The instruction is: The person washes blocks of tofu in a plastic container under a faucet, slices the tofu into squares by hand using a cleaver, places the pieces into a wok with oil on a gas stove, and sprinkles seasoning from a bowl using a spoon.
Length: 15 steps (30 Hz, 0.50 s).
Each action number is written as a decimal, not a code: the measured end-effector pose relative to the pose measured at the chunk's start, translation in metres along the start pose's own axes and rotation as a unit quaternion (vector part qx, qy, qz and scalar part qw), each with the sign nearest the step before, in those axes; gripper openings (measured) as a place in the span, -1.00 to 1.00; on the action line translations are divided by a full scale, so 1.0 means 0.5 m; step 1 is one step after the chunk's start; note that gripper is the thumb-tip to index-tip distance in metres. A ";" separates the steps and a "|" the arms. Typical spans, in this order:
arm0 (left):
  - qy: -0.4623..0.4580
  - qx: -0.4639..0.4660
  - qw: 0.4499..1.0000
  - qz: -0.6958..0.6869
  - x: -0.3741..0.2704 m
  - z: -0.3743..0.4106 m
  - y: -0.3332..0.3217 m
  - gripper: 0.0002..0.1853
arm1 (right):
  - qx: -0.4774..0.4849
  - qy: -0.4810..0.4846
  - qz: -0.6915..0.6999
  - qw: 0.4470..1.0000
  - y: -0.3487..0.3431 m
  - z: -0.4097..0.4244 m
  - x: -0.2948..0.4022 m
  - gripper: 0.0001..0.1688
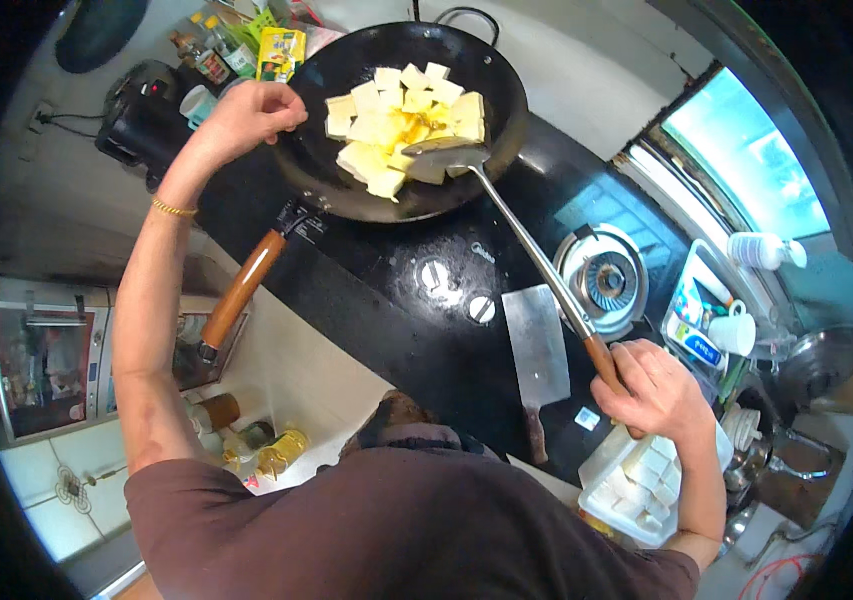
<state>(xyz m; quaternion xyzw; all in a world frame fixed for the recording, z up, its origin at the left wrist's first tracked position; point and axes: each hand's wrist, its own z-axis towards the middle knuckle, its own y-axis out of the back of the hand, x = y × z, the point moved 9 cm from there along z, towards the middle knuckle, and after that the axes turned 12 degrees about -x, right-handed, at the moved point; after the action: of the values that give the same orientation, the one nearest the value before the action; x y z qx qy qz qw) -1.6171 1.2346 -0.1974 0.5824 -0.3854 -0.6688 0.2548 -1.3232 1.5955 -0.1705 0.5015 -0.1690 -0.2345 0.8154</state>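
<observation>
A large black wok (411, 206) stands on the stove, its wooden handle (244, 289) pointing down and left. Pale cubes that look like tofu (377, 124) lie heaped in it, some coated with a yellow-brown sauce or oil. My right hand (655, 386) grips the wooden end of a metal spatula (527, 232), whose blade rests at the heap's lower right. My left hand (269, 112) is at the wok's left rim, fingers bent and close together; whether anything is pinched between them cannot be seen. A gold bracelet circles that wrist.
A cleaver (535, 341) lies on the black cooktop beside a bare gas burner (606, 277). A plastic box of white cubes (636, 480) sits under my right forearm. Bottles (227, 49) and a black appliance (137, 120) stand left of the wok; a bin with a mug (732, 332) is at right.
</observation>
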 end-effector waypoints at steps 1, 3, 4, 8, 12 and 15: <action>0.001 0.010 1.000 -0.017 -0.011 -0.021 0.005 -0.79 | 0.015 0.021 -0.015 1.000 -0.007 -0.022 0.009 -0.71; 0.005 0.030 0.999 -0.040 -0.012 -0.062 0.003 -0.78 | 0.048 0.054 -0.037 0.997 -0.028 -0.063 0.024 -0.75; 0.004 0.032 0.999 -0.040 -0.015 -0.076 0.009 -0.77 | 0.063 0.064 -0.049 0.995 -0.042 -0.094 0.027 -0.69; -0.001 0.034 0.994 -0.100 -0.019 -0.117 0.005 -0.73 | 0.091 0.070 -0.090 0.989 -0.117 -0.169 0.022 -0.65; 0.051 0.029 0.994 -0.091 -0.001 -0.152 0.022 -0.71 | 0.174 0.030 -0.109 0.978 -0.220 -0.208 0.002 -0.72; 0.053 0.015 0.991 -0.118 0.037 -0.176 0.050 -0.72 | 0.182 -0.016 -0.083 0.980 -0.259 -0.204 -0.012 -0.77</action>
<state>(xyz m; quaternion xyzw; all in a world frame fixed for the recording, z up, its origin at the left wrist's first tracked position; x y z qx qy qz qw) -1.5376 1.1867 -0.1900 0.6622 -0.3099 -0.6565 0.1856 -1.3035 1.6241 -0.3316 0.6502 -0.1798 -0.2750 0.6851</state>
